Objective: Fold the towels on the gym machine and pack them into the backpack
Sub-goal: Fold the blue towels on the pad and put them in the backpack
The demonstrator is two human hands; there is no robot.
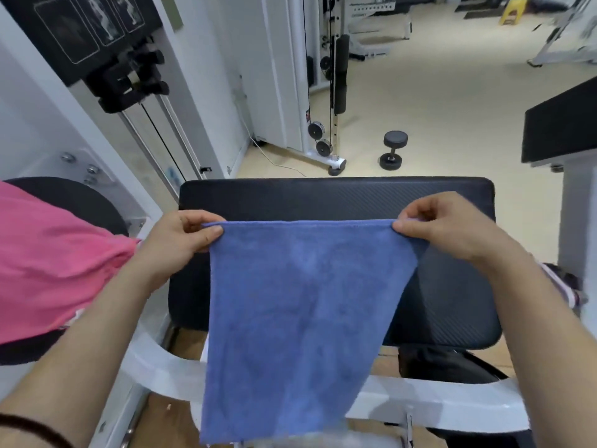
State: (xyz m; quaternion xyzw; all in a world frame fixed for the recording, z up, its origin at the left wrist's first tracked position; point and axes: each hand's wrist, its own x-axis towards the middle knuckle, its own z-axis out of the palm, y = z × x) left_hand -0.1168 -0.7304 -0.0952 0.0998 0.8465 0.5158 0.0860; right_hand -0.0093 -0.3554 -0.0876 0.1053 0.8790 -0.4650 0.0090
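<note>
Pink towel (55, 263) waits draped on the machine at left; the left hand (181, 240) pinches one top corner of the blue towel (300, 318), the right hand (449, 227) the other, stretching it flat above the black pad (336, 195), ready to fold.

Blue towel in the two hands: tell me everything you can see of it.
The blue fleecy cloth towel hangs as one flat, roughly rectangular sheet, top edge pulled straight and level. The left hand pinches its top left corner, the right hand its top right corner, where some cloth bunches. Its sides taper downward and the bottom edge hangs loose near the view's lower edge, in front of the black padded bench and white metal frame. Whether it is single or doubled cannot be told.
</note>
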